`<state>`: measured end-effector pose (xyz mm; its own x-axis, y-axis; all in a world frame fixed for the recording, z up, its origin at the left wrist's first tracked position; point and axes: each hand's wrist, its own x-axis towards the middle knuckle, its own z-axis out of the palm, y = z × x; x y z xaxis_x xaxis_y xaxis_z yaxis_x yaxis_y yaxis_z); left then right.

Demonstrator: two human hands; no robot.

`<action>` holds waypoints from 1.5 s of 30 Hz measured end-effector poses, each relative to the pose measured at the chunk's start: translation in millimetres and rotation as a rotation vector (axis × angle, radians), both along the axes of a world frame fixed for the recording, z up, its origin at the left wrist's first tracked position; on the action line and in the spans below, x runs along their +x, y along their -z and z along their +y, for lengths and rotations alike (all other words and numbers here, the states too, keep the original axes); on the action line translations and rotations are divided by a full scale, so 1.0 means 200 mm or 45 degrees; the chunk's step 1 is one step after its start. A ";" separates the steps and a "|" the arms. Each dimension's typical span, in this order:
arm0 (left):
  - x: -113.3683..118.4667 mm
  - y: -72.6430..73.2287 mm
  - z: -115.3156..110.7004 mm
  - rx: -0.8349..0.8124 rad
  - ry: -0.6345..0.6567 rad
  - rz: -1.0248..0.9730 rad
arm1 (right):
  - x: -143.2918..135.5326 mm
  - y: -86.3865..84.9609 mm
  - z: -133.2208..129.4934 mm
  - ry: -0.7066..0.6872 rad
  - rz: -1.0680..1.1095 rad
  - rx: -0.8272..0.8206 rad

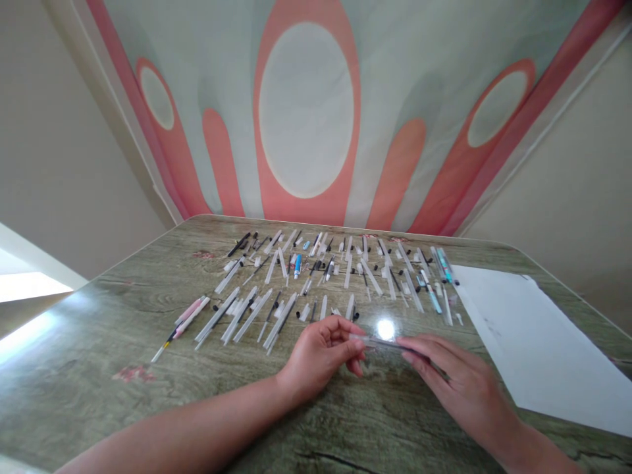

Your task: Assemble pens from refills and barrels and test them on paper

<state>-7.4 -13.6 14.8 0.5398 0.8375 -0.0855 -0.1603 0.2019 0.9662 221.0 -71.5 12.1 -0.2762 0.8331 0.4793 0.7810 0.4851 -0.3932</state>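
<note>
Holding a slim clear pen barrel (383, 342) level above the desk (409, 421), the left hand (323, 352) and right hand (451, 378) face each other, fingers closed to a pinch at its opposite ends; a dark length shows toward the right hand. Just beyond lies a row of disassembled pens, with clear barrels (281, 320) slanting beside dark refills and small black pieces, and pink-and-white pens (190, 315) at its left end. Right of the rows, white paper (538, 336) lies flat. The farther rows include a blue pen (297, 266) and a black pen (239, 245). Behind the desk rises a printed backdrop (306, 112) of reddish arches and pale ovals.
</note>
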 end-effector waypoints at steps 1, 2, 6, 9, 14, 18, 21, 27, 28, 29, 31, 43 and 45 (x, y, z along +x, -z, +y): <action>0.00 0.00 0.00 0.002 -0.003 -0.004 | 0.00 0.00 0.00 -0.006 -0.003 -0.007; 0.00 0.00 0.00 0.002 -0.005 -0.010 | 0.00 0.00 0.00 -0.010 -0.006 -0.011; 0.00 0.00 0.00 -0.014 0.005 -0.021 | 0.00 0.01 0.00 -0.021 -0.012 -0.015; 0.00 0.00 -0.01 -0.038 0.016 -0.002 | -0.01 0.01 0.00 -0.031 -0.022 -0.009; 0.00 0.00 0.00 -0.073 0.028 0.000 | -0.01 0.00 -0.01 -0.045 -0.045 -0.016; -0.01 -0.01 0.00 -0.159 0.109 -0.087 | -0.01 0.02 0.00 -0.075 -0.016 -0.067; -0.01 -0.03 0.00 -0.301 0.151 -0.207 | -0.03 0.03 -0.01 -0.066 0.076 -0.150; 0.03 -0.10 0.01 -0.464 0.074 -0.327 | -0.10 0.00 -0.03 0.021 0.366 -0.531; 0.05 -0.12 0.01 -0.479 0.075 -0.342 | -0.11 -0.01 -0.03 0.022 0.438 -0.621; 0.08 -0.13 0.01 -0.494 0.091 -0.358 | -0.13 -0.02 -0.03 0.016 0.534 -0.710; 0.14 -0.16 0.02 -0.511 0.134 -0.382 | -0.14 -0.03 -0.02 -0.014 0.795 -0.876; 0.48 -0.22 0.24 -0.803 0.125 -0.686 | -0.16 0.00 0.01 -0.107 1.300 -1.022; 0.47 -0.21 0.25 -0.775 0.167 -0.741 | -0.15 0.01 0.01 -0.087 1.130 -1.067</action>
